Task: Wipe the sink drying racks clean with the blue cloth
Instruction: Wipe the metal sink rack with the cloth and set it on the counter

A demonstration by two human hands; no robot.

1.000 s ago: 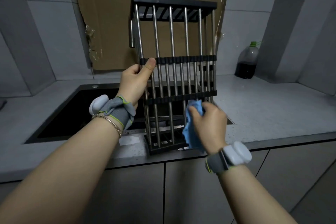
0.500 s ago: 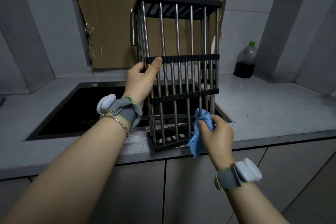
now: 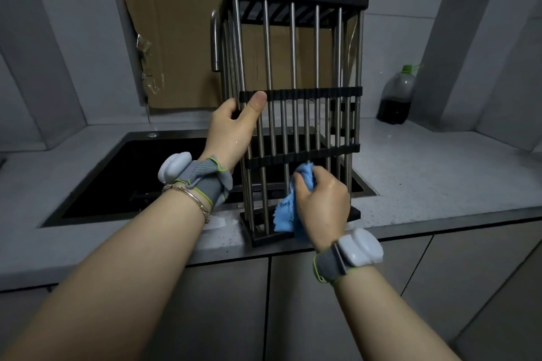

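Drying rack [image 3: 293, 67]: stood on end, long steel rods vertical, black end frames at top and bottom, two black crossbars across the rods. The bottom frame sits on the front strip of the surface [image 3: 425, 179], at the near right corner of the sink [image 3: 117, 173].

Left hand [image 3: 231, 129]: fingers wrapped round the rods at the rack's left edge, thumb flat on the left end of the upper crossbar. Grasping the rack.

Right hand [image 3: 322, 202]: fingers [image 3: 305, 182] curled round the bunched blue cloth [image 3: 286, 214] and holding it against the rods just below the lower crossbar. A frayed tail of cloth hangs below the fingers, in front of the bottom frame. The hand and cloth cover the lower right rods.

Above the left fingers and behind the rack's left edge: a bent metal tube; whether it belongs to the rack or to a tap, cannot tell.

Behind the rack: torn cardboard [image 3: 176, 38] over the window, seen through the rods.

Far right of both hands, well apart from the rack: plastic bottle [image 3: 394, 97] with dark liquid and a green cap, in the back corner of the surface.

Left of the left fingers: the dark sink basin.

Each wrist: grey band with a white unit; a thin bracelet [image 3: 199, 202] on the left wrist.

Below the surface: grey cabinet doors [image 3: 337, 316].
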